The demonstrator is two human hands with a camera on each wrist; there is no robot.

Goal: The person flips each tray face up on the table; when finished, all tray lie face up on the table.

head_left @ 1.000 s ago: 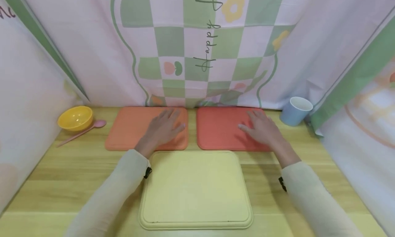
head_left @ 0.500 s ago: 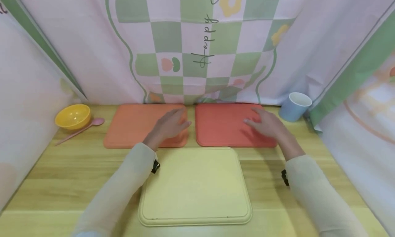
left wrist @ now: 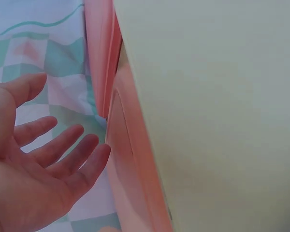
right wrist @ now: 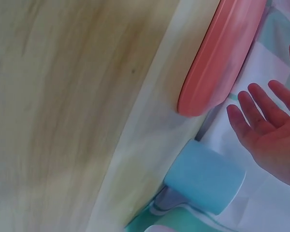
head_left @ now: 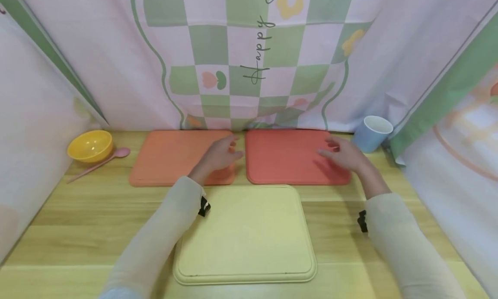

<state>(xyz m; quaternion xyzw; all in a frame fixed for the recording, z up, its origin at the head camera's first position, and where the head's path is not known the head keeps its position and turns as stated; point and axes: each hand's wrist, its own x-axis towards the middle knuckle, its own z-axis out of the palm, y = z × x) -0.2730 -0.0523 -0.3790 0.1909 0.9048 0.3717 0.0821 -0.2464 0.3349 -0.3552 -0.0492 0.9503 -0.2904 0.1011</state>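
My left hand (head_left: 218, 155) hovers over the right part of the orange board (head_left: 171, 156), fingers loosely bent and holding nothing. In the left wrist view its palm (left wrist: 34, 188) and relaxed fingers show apart from the board. Over the right side of the red board (head_left: 282, 156) is my right hand (head_left: 345, 154), also holding nothing, with its fingers slightly bent. The right wrist view shows that hand's spread fingers (right wrist: 261, 113) above the blue cup (right wrist: 205, 176) and the red board's end. A pale yellow board (head_left: 245, 234) lies in front, partly overlapped by my left sleeve.
At the back left stands a yellow bowl (head_left: 90, 146) with a pink spoon (head_left: 99, 164) beside it. The blue cup stands upright at the back right. A checked cloth (head_left: 249, 74) hangs behind the wooden table (head_left: 97, 229), and cloth also closes both sides.
Both hands have shifted to the right over the boards, and their fingers have curled slightly more. The view has tilted a little; the boards, bowl, spoon and cup keep their places.
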